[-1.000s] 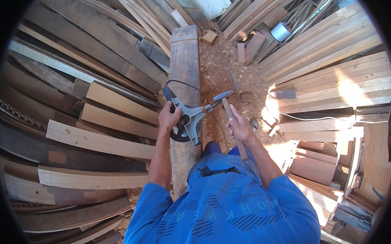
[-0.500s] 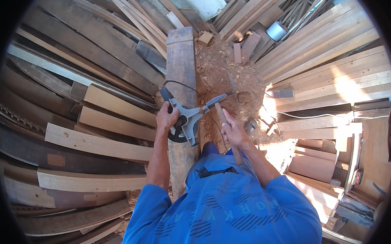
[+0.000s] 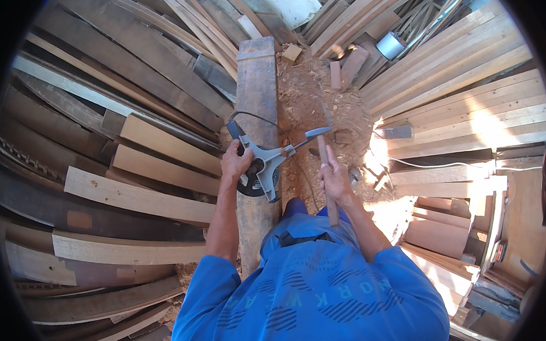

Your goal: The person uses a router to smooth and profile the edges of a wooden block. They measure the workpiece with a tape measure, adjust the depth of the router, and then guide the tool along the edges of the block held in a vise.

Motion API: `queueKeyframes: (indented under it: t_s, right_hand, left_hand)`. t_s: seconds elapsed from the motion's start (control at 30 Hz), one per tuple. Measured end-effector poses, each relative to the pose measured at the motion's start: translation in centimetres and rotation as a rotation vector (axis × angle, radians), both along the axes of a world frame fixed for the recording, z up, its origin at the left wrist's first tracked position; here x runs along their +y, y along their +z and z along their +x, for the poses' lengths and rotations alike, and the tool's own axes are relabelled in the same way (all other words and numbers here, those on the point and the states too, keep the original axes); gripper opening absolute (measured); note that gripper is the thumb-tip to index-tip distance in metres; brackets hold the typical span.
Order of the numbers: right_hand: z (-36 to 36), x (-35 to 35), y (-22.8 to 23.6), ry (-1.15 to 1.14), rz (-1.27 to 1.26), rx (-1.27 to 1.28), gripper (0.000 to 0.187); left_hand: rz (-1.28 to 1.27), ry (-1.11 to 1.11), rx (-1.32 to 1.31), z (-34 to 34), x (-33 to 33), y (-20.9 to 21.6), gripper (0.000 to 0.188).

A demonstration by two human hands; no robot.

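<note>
A grey three-armed frame with a black round part (image 3: 267, 168) rests on the wooden plank bench. My left hand (image 3: 236, 161) is closed on the left side of this frame, steadying it. A thin dark rod (image 3: 301, 144) sticks out from the frame's right arm toward the hammer. My right hand (image 3: 335, 180) is closed around the wooden handle of a hammer (image 3: 323, 149), just right of the frame. Its metal head is beside the rod's outer end; I cannot tell whether they touch. A dark cord (image 3: 255, 114) loops behind the frame.
The long plank bench (image 3: 256, 80) runs away from me. Stacked boards (image 3: 143, 197) lie to the left, and more timber (image 3: 467, 117) lines the right. Wood shavings (image 3: 311, 106) cover the ground beside the bench. A silvery can (image 3: 389, 46) stands among offcuts at the back right.
The hammer has moved to the right, away from the frame's right arm, and its handle is more upright. My left hand and the frame have stayed nearly in place.
</note>
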State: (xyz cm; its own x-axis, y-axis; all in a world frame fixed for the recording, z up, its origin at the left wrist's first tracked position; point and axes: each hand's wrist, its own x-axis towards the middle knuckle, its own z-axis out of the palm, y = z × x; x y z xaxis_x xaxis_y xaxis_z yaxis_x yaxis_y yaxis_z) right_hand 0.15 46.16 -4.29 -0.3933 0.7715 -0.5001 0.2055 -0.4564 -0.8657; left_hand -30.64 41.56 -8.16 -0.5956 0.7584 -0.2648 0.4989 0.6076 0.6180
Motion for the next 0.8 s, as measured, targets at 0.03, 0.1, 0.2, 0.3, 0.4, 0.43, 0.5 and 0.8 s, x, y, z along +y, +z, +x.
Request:
queueKeyframes:
  t_s: [0.03, 0.1, 0.2, 0.3, 0.4, 0.43, 0.5, 0.8]
  right_hand:
    - [-0.1, -0.3, -0.2, -0.086, 0.049, 0.008, 0.064]
    - [0.2, -0.6, -0.3, 0.037, 0.008, 0.014, 0.065]
    - [0.0, -0.3, 0.9, 0.179, -0.046, 0.018, 0.066]
    - [0.2, -0.3, 0.4, 0.167, -0.042, 0.017, 0.066]
    - [0.1, -0.8, 0.5, 0.146, -0.041, 0.033, 0.066]
    - [0.1, -0.9, 0.6, 0.129, -0.059, 0.038, 0.066]
    - [0.2, -1.0, 0.2, 0.108, -0.083, 0.062, 0.065]
    - [0.3, -1.6, 0.4, 0.036, -0.028, 0.014, 0.063]
  left_hand:
    - [0.002, 0.005, 0.004, 0.3, 0.1, 0.3, 0.055]
    - [0.003, 0.008, 0.009, -0.1, 0.1, 0.1, 0.056]
    - [-0.022, -0.042, -0.012, -1.3, -0.4, -1.4, 0.059]
    - [-0.049, -0.050, -0.002, -1.2, -0.1, -2.2, 0.062]
    - [0.039, -0.020, 0.062, -1.5, -0.4, -3.0, 0.051]
    - [0.036, -0.022, 0.054, -1.4, -0.4, -3.0, 0.051]
    - [0.034, -0.023, 0.046, -1.3, -0.4, -2.8, 0.052]
    - [0.007, -0.017, 0.032, -0.4, -0.2, -0.6, 0.063]
